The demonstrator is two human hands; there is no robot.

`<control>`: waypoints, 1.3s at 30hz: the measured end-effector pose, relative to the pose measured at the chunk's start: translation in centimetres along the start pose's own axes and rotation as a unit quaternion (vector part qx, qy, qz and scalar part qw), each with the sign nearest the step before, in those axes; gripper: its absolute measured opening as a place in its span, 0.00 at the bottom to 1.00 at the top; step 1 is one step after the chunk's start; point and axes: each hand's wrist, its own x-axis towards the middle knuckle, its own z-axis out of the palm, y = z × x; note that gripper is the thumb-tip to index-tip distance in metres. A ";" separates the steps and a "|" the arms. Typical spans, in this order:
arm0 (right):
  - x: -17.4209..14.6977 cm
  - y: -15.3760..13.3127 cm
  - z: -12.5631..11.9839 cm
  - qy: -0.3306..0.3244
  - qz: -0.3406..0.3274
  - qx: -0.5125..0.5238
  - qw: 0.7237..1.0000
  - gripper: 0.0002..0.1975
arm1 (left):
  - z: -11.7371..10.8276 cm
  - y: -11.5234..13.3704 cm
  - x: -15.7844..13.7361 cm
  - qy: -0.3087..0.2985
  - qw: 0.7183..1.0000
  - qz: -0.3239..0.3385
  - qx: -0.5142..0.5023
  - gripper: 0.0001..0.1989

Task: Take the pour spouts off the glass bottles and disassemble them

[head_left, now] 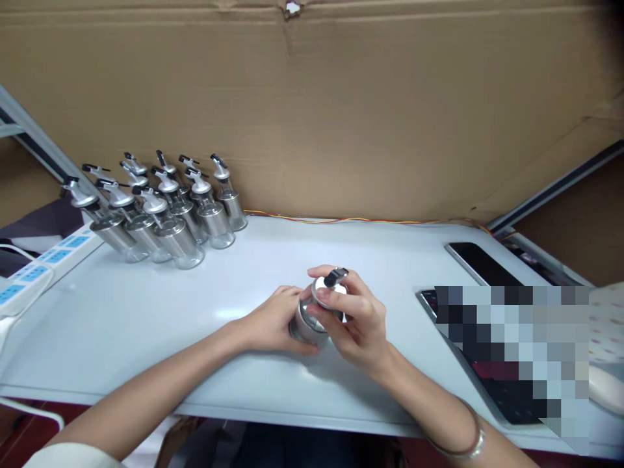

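Observation:
An oil dispenser bottle of glass with a steel sleeve stands near the front middle of the table, tilted slightly in the view. My left hand is wrapped round its lower body. With thumb and fingers, my right hand grips the silver pourer cap, whose black spout lid sticks up between the fingers. Part of the bottle's neck and body is hidden behind both hands. Whether the cap sits fully on the neck cannot be seen.
Several similar dispenser bottles stand grouped at the back left. A white power strip runs along the left edge. A phone and a dark device, partly pixelated, lie at right. Thin wires follow the cardboard wall.

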 end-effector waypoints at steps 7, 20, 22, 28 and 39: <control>-0.3 0.4 0.3 0.013 -0.024 -0.009 1.000 0.22 | -0.1 0.2 -0.2 -0.012 0.999 0.038 0.032 0.27; -0.4 1.2 -0.8 -0.130 -0.028 -0.081 0.988 0.35 | 0.2 -2.3 -0.4 0.203 0.962 0.183 0.027 0.40; -0.5 1.4 -1.0 -0.150 -0.022 -0.106 0.983 0.36 | -0.2 -2.1 -0.5 0.236 0.954 0.179 0.049 0.38; -0.7 2.2 -1.7 -0.147 0.015 -0.146 0.978 0.34 | -2.4 -2.3 -0.3 0.334 0.933 0.004 0.131 0.30; -0.7 1.9 -1.6 -0.126 0.023 -0.143 0.981 0.31 | -7.3 -4.6 -0.7 0.554 0.756 -0.163 0.308 0.29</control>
